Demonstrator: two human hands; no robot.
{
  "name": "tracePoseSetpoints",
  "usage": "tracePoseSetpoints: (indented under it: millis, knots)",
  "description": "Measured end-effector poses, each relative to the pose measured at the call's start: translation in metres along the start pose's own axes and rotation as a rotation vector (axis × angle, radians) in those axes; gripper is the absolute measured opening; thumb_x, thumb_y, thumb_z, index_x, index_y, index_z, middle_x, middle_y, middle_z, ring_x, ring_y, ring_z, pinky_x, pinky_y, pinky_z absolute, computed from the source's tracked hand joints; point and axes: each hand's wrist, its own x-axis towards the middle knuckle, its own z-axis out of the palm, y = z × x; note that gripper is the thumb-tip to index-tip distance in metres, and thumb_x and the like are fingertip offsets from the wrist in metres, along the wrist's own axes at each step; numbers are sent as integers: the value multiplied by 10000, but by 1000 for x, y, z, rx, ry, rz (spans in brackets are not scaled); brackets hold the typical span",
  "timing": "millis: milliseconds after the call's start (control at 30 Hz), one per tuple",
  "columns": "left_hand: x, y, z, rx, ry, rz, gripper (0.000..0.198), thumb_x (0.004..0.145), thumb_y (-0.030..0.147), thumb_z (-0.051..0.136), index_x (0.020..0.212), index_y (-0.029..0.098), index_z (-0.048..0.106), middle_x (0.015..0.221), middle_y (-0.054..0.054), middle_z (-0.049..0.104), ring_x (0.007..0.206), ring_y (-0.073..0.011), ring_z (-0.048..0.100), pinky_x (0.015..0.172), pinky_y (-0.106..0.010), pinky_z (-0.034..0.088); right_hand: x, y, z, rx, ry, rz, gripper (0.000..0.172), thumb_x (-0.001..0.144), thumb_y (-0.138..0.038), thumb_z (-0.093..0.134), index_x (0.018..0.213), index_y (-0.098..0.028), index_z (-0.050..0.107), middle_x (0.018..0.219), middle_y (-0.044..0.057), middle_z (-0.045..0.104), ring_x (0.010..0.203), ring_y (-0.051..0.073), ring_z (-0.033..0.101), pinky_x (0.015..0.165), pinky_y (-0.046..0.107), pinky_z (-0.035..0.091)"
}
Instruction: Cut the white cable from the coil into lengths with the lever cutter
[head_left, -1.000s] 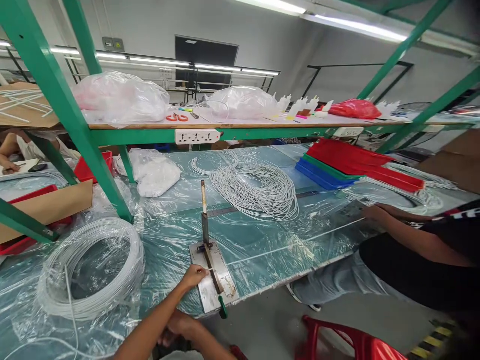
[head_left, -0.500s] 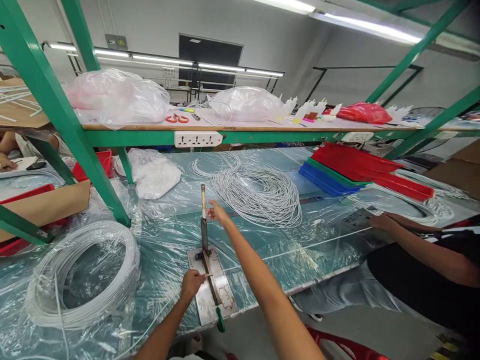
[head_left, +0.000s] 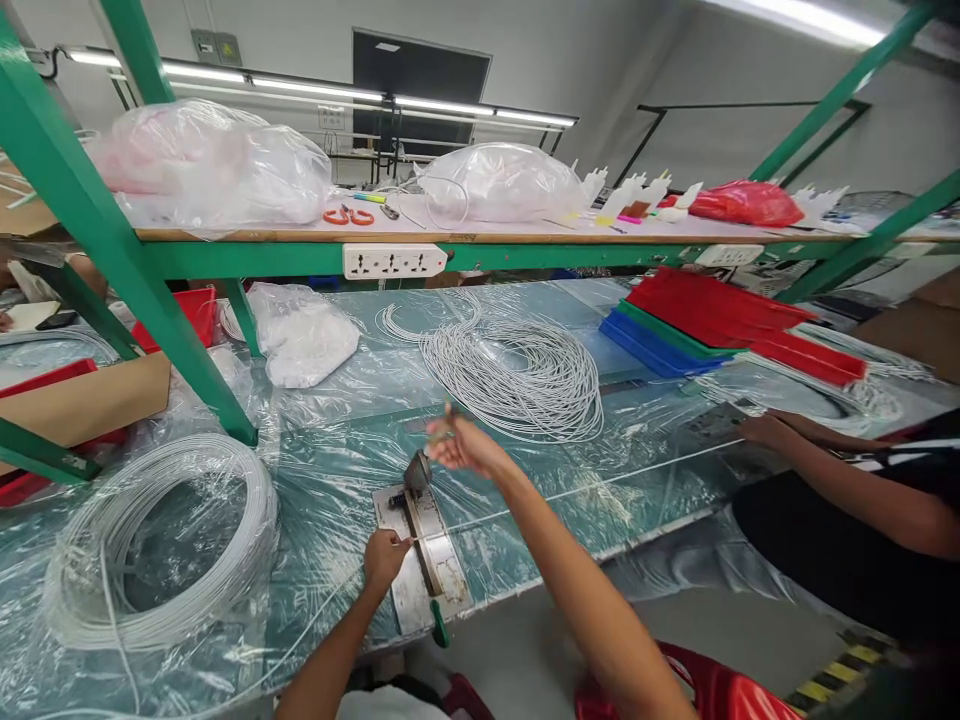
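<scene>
A lever cutter on a metal base plate (head_left: 448,566) sits at the near edge of the bench. My left hand (head_left: 385,557) is closed in a pinch on a thin white wire (head_left: 585,484) at the plate's left side. That wire runs right across the bench to a co-worker's hand (head_left: 759,431). My right hand (head_left: 463,445) is closed on the cutter's lever handle (head_left: 417,470), which is blurred and tilted down toward me. A big coil of white wire (head_left: 161,540) lies to the left under plastic film.
A heap of cut white wire loops (head_left: 517,375) lies mid-bench. Stacked red, green and blue trays (head_left: 697,325) stand at the right. Green shelf posts (head_left: 112,245) rise at the left, with a power strip (head_left: 394,261) on the shelf rail. A red stool (head_left: 720,690) is below.
My right hand came up from below, took the upright lever handle and is swinging it down toward me. My left hand has stayed pinched on the wire at the plate.
</scene>
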Motion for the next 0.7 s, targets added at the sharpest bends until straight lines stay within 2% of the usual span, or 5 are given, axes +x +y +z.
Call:
tracePoseSetpoints:
  millis: [133,233,400,533,700]
  knots:
    - [-1,0,1,24,8,4,313,736,347,586,497,165,496,578,0,513,632,-155,524,531,-224,248,-93,65,-6,-45,-4,93,469,732,-495,574,1027,-130,595,662,84,660,474,136,561,424,214,381]
    - [0,0,1,39,6,11,324,743,349,580,492,167,483,539,11,486,595,-149,515,522,-224,235,-129,133,-1,-18,90,148,702,682,-430,579,1311,-192,381,620,9,626,433,131,533,399,221,372]
    - [-1,1,1,57,9,28,326,754,344,565,494,175,465,519,14,469,581,-153,512,521,-224,233,-131,217,17,-198,325,101,588,650,-454,532,1154,-151,537,550,-4,566,453,151,513,448,267,395]
    - [-2,3,0,52,15,31,330,744,350,570,484,181,457,519,10,479,595,-161,522,525,-222,251,-130,231,21,-347,428,-29,440,681,-522,490,909,-173,632,892,100,665,879,264,599,809,367,440]
    - [-2,1,2,23,21,25,312,730,361,569,500,182,461,531,10,481,613,-167,523,536,-225,265,-129,251,20,-431,451,-12,510,720,-572,422,974,-169,604,961,133,659,928,292,597,847,388,429]
